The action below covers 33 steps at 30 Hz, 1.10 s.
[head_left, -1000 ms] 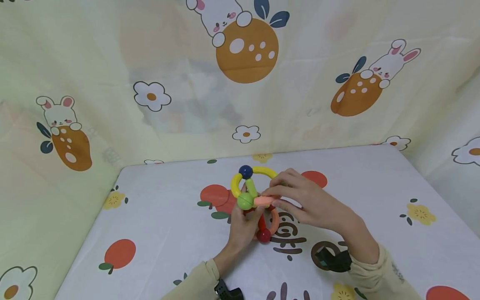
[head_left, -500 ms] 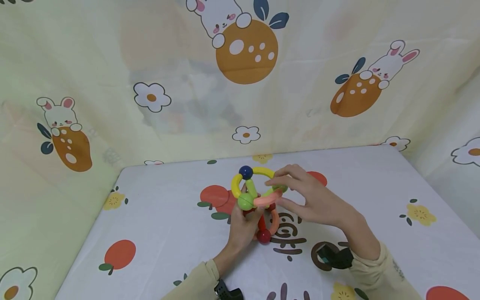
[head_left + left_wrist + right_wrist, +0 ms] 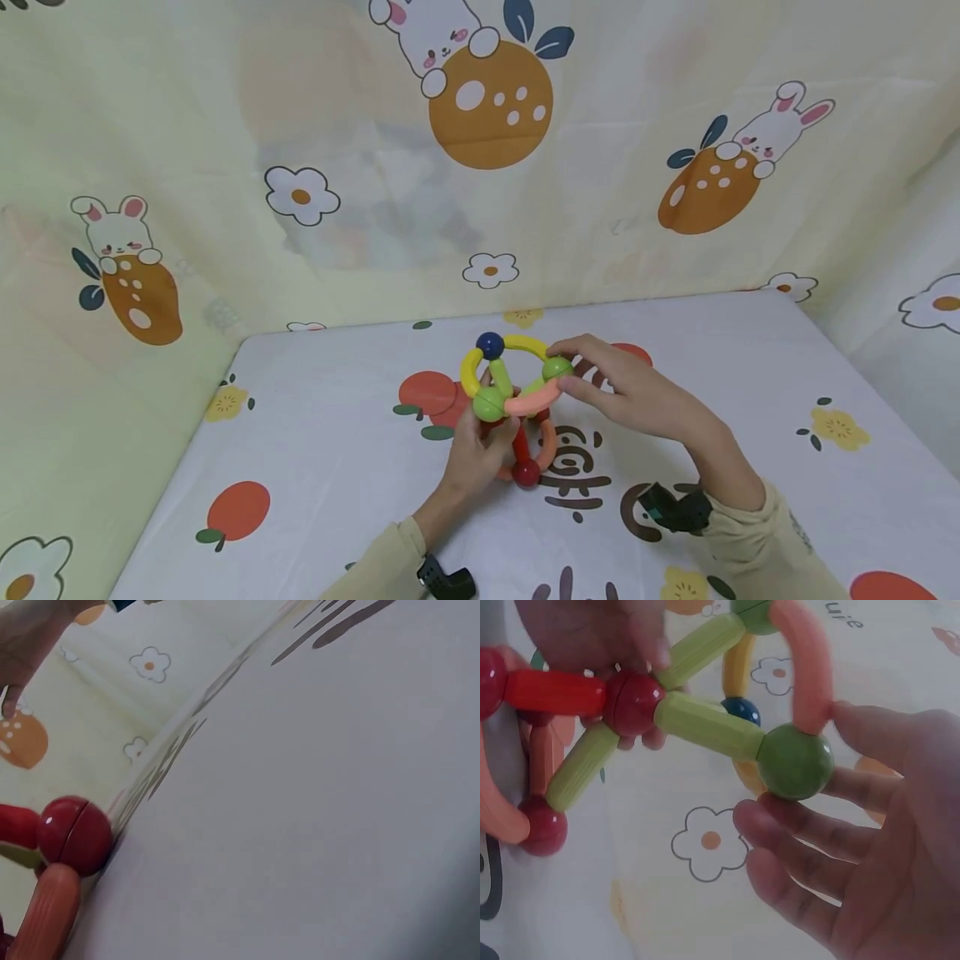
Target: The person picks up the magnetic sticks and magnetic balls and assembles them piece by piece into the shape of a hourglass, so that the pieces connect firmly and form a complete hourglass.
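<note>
A magnetic ball-and-stick building toy (image 3: 500, 377) stands upright over the table. Its upper ring joins yellow sticks, a blue ball (image 3: 491, 345), two green balls and a curved pink stick (image 3: 534, 402). Red balls and red and pink sticks form the lower part. My left hand (image 3: 472, 457) grips the toy around its middle, below the left green ball (image 3: 489, 404). At the right end of the ring, my right hand (image 3: 637, 387) holds the other green ball (image 3: 795, 763) between thumb and fingers, where the pink stick meets it. The left wrist view catches a lower red ball (image 3: 86, 832).
A white cloth printed with fruit and flowers covers the table (image 3: 337, 517). Behind it hangs a cream curtain (image 3: 375, 217) with rabbit prints. Each forearm carries a black wrist camera (image 3: 675, 508).
My right hand has moved off the pink stick, loosened and settled around the green ball at its right end, which shows plainly now. My left hand keeps its grip, barely shifting.
</note>
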{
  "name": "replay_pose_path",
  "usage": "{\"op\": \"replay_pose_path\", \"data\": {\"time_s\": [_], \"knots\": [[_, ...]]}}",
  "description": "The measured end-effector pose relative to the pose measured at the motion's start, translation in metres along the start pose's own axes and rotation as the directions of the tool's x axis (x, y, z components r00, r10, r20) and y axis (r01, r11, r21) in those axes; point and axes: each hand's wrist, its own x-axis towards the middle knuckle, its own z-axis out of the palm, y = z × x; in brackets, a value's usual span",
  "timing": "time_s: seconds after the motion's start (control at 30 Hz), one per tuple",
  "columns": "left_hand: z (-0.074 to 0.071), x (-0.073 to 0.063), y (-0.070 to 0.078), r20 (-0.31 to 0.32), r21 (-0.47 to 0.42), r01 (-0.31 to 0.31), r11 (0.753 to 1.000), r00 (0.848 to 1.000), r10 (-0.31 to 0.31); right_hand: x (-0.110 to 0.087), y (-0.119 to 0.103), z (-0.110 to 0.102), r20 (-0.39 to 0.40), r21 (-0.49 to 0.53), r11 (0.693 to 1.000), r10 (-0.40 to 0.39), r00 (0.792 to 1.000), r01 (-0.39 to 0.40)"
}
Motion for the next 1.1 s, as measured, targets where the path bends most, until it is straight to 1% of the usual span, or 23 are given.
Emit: {"op": "replay_pose_path", "data": {"time_s": [0.07,0.13,0.23,0.27,0.33,0.4,0.47,0.57,0.67,0.73,0.8,0.87,0.93,0.97,1.1], "knots": [[-0.005,0.003,-0.002,0.029,0.001,-0.019,1.000,0.999,0.019,0.000,0.000,0.000,0.006,0.015,1.000,-0.008,1.000,0.008],[-0.011,0.006,-0.002,0.055,-0.009,-0.019,1.000,0.998,0.019,0.000,0.000,0.000,0.012,0.027,0.999,-0.019,1.000,0.019],[-0.018,0.009,-0.001,0.105,-0.021,0.021,1.000,0.994,-0.018,0.001,-0.001,0.000,0.014,0.039,0.999,-0.027,1.000,0.026],[-0.020,0.010,0.003,0.121,-0.024,0.038,0.999,0.992,-0.035,0.001,-0.001,0.000,0.013,0.039,0.999,-0.030,0.999,0.030],[-0.025,0.012,0.012,0.162,-0.003,0.076,0.997,0.984,-0.075,0.001,-0.001,0.000,0.011,0.041,0.998,-0.039,0.999,0.038],[-0.029,0.014,0.022,0.199,0.035,0.099,0.994,0.974,-0.104,0.001,0.000,0.000,0.010,0.038,0.998,-0.047,0.999,0.046],[-0.032,0.016,0.030,0.235,0.058,0.132,0.990,0.962,-0.142,0.001,0.000,0.001,0.008,0.037,0.998,-0.056,0.998,0.056],[-0.034,0.018,0.027,0.285,0.065,0.144,0.988,0.946,-0.156,0.002,0.002,0.001,0.006,0.036,0.997,-0.062,0.998,0.061],[-0.033,0.020,0.014,0.320,0.065,0.143,0.988,0.934,-0.156,0.002,0.002,0.001,0.005,0.032,0.997,-0.064,0.998,0.064],[-0.033,0.021,0.004,0.328,0.082,0.131,0.988,0.933,-0.150,0.002,0.003,0.001,0.005,0.035,0.997,-0.065,0.998,0.064],[-0.033,0.022,-0.005,0.325,0.102,0.132,0.986,0.932,-0.159,0.002,0.003,0.001,0.006,0.037,0.997,-0.064,0.998,0.063],[-0.033,0.022,-0.009,0.318,0.120,0.137,0.983,0.933,-0.169,0.003,0.004,0.002,0.007,0.043,0.997,-0.059,0.998,0.059],[-0.033,0.021,-0.010,0.302,0.135,0.154,0.979,0.934,-0.189,0.003,0.005,0.002,0.009,0.047,0.997,-0.056,0.998,0.056],[-0.033,0.021,-0.010,0.291,0.138,0.173,0.975,0.934,-0.207,0.003,0.005,0.001,0.008,0.048,0.997,-0.053,0.999,0.052],[-0.031,0.017,-0.008,0.225,0.160,0.232,0.960,0.938,-0.264,0.004,0.006,0.000,0.003,0.056,0.997,-0.046,0.999,0.045]]}}
